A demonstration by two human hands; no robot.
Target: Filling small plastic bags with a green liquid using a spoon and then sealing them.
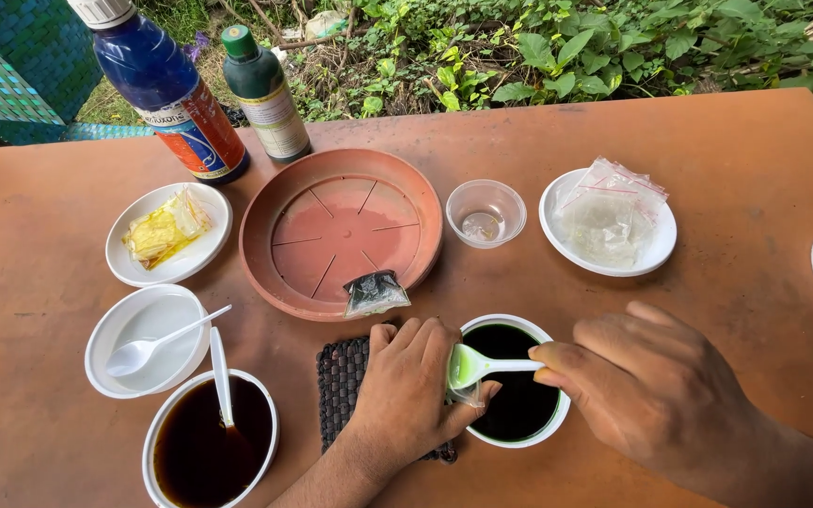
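My right hand (656,386) grips the handle of a white plastic spoon (482,364) whose bowl holds green liquid, held over a white cup of very dark green liquid (524,414). My left hand (411,390) rests on a dark woven mat (342,376) and pinches a small clear plastic bag (468,395) at the cup's left rim, right under the spoon. A small dark-filled plastic bag (375,293) lies on the near edge of a terracotta saucer (284,273).
On the orange-brown table (726,141): a cup of brown liquid with a spoon (201,452), an empty white bowl with a spoon (148,341), a plate with a yellow packet (167,231), a clear cup (486,213), a plate with clear bags (608,222), a blue bottle (173,94), a green bottle (265,89).
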